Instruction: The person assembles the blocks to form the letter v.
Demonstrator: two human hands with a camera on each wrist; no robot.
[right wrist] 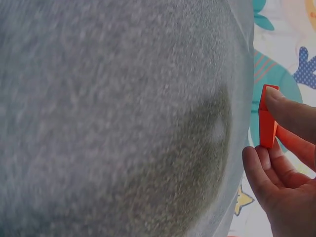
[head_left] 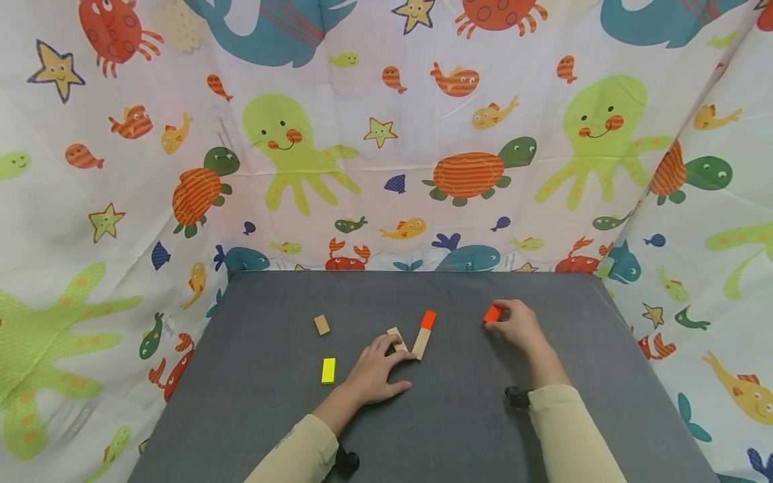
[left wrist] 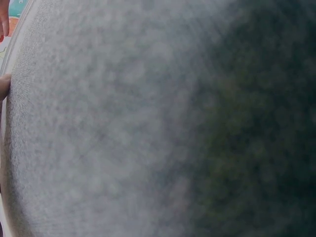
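Note:
A small orange-red wooden block (right wrist: pixel 267 123) is pinched between the thumb and fingers of my right hand (head_left: pixel 519 327), at the right of the table. My left hand (head_left: pixel 373 376) lies spread, its fingertips right at a plain wooden block (head_left: pixel 395 333) that they partly cover. Another plain block (head_left: pixel 422 343) slants beside that one, the lower ends of the two close together in a V. At the upper end of the slanted block sits a second orange-red block (head_left: pixel 428 319). In the left wrist view only a fingertip (left wrist: pixel 4 86) of my left hand shows at the edge.
Left of my left hand, a yellow block (head_left: pixel 328 371) and a short plain block (head_left: pixel 322 325) lie apart on the grey tabletop (head_left: pixel 459 416). A curtain (head_left: pixel 374 188) printed with sea animals hangs behind the table and along both sides.

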